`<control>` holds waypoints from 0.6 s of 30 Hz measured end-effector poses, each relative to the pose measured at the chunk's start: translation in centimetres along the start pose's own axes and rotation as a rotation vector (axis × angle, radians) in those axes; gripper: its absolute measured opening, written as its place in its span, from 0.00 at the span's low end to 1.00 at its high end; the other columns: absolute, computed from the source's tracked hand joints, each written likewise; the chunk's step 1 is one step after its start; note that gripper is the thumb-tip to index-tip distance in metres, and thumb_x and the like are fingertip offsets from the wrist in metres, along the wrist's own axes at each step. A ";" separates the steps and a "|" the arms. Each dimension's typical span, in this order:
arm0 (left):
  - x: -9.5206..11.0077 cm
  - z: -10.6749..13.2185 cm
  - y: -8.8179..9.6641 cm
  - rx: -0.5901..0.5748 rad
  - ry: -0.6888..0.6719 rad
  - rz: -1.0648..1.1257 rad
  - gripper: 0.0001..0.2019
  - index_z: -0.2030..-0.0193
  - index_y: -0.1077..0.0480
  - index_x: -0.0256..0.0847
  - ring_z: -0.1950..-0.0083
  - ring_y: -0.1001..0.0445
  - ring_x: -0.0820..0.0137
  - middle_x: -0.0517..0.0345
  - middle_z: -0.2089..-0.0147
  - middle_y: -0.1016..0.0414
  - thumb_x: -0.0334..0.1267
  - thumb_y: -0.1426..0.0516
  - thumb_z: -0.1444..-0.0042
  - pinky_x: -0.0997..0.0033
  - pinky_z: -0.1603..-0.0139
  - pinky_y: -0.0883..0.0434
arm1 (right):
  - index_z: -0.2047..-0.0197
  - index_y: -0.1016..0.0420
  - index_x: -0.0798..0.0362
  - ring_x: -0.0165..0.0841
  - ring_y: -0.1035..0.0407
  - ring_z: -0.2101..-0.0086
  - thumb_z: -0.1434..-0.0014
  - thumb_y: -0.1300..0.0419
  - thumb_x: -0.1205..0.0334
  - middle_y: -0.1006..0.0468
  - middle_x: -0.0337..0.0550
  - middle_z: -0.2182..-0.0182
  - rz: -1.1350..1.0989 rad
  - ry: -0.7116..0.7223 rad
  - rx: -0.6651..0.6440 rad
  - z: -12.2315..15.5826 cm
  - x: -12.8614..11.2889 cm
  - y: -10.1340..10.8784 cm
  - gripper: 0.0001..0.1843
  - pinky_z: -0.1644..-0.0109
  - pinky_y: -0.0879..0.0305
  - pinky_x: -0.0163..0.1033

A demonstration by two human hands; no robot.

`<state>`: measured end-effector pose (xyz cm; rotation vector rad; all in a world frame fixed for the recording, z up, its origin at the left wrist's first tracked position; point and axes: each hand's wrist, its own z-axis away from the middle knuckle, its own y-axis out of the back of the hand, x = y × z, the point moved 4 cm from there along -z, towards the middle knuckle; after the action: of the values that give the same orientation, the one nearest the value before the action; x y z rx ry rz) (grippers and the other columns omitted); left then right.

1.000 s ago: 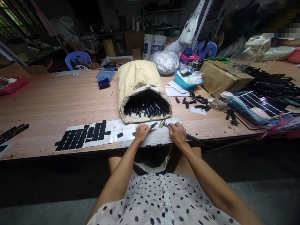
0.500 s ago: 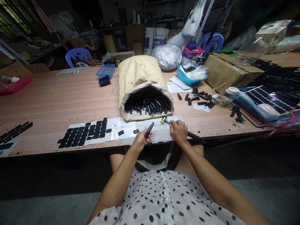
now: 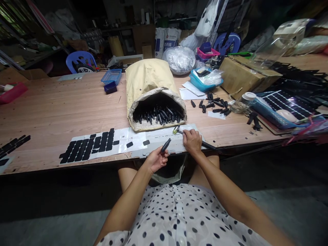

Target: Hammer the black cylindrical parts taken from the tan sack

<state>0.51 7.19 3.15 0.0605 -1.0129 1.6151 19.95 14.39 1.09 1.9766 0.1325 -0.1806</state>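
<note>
In my left hand (image 3: 155, 160) I pinch a black tapered plastic part (image 3: 166, 145) between thumb and fingers, its narrow end tilted up and away to the right. My right hand (image 3: 192, 140) is wrapped round the handle of a small hammer (image 3: 208, 145), whose yellowish head is over the grey board (image 3: 169, 138) at the table's front edge. Just beyond both hands lies a cream sack (image 3: 152, 77), its mouth facing me. Many similar black parts (image 3: 164, 116) fill the opening.
Left of my hands is a white sheet with black stickers (image 3: 88, 147). Loose black parts (image 3: 217, 102) lie on the table to the right. Further back are a cardboard box (image 3: 246, 78), a blue basin (image 3: 205, 85) and a blue basket (image 3: 112, 77). An open bag (image 3: 167, 176) hangs below the table edge.
My left hand has lowered slightly and moved a little right with the black part. My right hand still holds the hammer. The whole view has shifted slightly.
</note>
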 end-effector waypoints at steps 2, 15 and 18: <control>-1.2 0.5 0.5 -0.062 -0.016 -0.191 0.23 0.72 0.30 0.36 0.79 0.41 0.80 0.62 0.76 0.34 0.56 0.43 0.39 0.78 0.78 0.44 | 0.52 0.22 0.49 0.39 0.43 0.60 0.35 0.46 0.63 0.30 0.47 0.63 0.003 -0.003 0.008 0.1 0.0 -0.1 0.13 0.60 0.54 0.41; -5.7 -7.4 8.0 0.365 0.008 -1.140 0.13 0.67 0.26 0.40 0.56 0.27 0.60 0.56 0.68 0.26 0.49 0.38 0.45 0.64 0.56 0.31 | 0.54 0.22 0.49 0.40 0.43 0.60 0.36 0.46 0.62 0.29 0.47 0.64 -0.015 0.004 0.025 0.2 0.1 -0.4 0.13 0.61 0.54 0.41; -5.4 -7.1 7.9 0.388 -0.028 -1.198 0.11 0.57 0.25 0.41 0.45 0.29 0.56 0.53 0.57 0.22 0.42 0.38 0.45 0.63 0.46 0.33 | 0.54 0.22 0.49 0.39 0.43 0.61 0.36 0.46 0.62 0.29 0.47 0.64 -0.017 0.014 0.031 0.2 0.1 -0.3 0.13 0.61 0.54 0.41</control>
<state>-0.94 7.76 -8.68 0.7971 -0.4602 0.6588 20.00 14.37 0.69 2.0082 0.1569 -0.1812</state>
